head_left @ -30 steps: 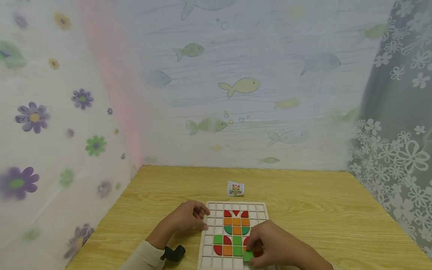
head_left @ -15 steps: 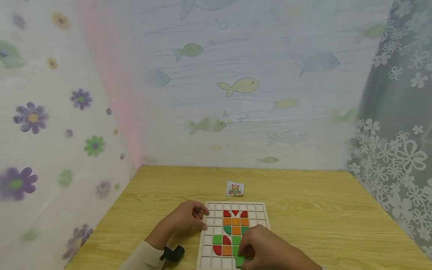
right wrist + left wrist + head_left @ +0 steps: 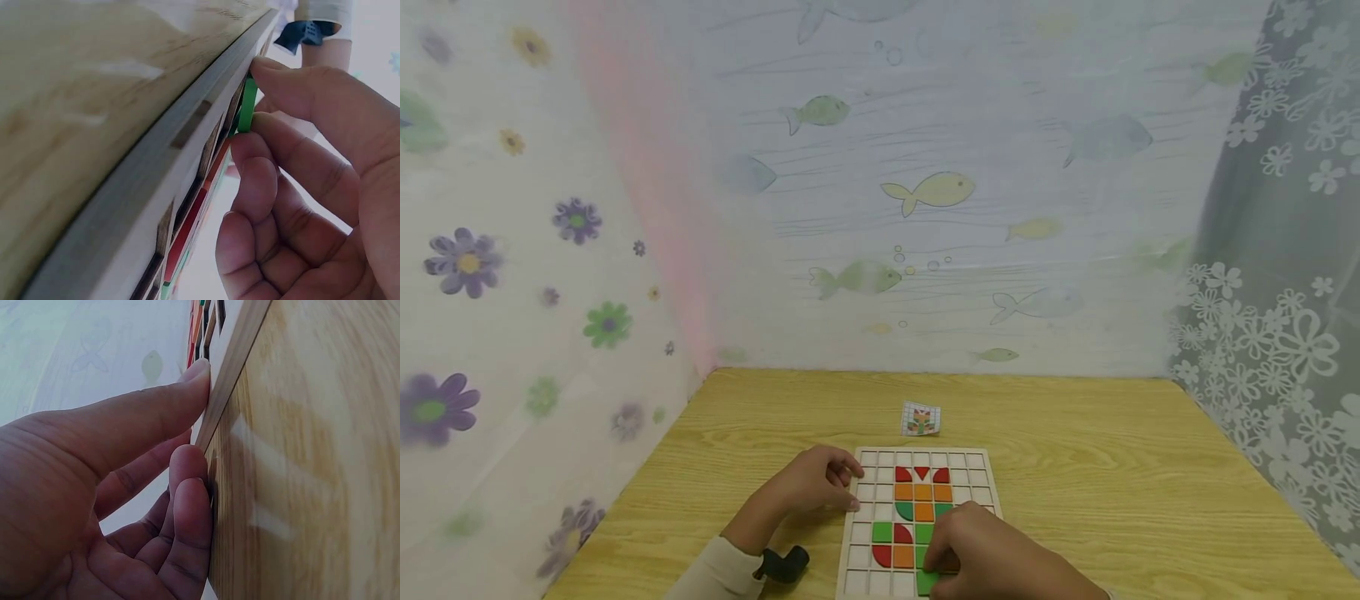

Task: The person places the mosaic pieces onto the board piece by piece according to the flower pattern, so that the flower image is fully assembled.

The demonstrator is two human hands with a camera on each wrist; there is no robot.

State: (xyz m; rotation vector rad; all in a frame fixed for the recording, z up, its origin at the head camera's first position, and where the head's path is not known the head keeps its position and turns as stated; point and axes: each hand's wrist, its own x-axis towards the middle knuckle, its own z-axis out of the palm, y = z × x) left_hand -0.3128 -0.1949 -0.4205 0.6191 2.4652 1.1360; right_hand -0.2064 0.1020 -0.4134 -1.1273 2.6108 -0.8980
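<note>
A pale wooden grid board (image 3: pixel 868 537) lies on the table with red, orange and green tiles set in its cells. My right hand (image 3: pixel 981 550) is over its lower right part and pinches a green square tile (image 3: pixel 927 583) between thumb and fingers. In the right wrist view that green tile (image 3: pixel 248 106) stands tilted at a cell, close to the board's surface. My left hand (image 3: pixel 820 479) rests at the board's left edge. The left wrist view shows its thumb (image 3: pixel 197 375) touching the rim, the other fingers loosely curled beside it. Tiles under my right hand are partly hidden.
A small printed card (image 3: pixel 921 419) with a coloured grid pattern lies beyond the board on the wood-grain table (image 3: pixel 1075 450). A black strap-like piece (image 3: pixel 786 564) is at the left wrist. Fish-patterned sheeting (image 3: pixel 925 275) hangs behind the table.
My right hand has moved left with the green tile, from beside the middle column to its lower cell, where the tile now lies lined up. The left hand has stayed in place.
</note>
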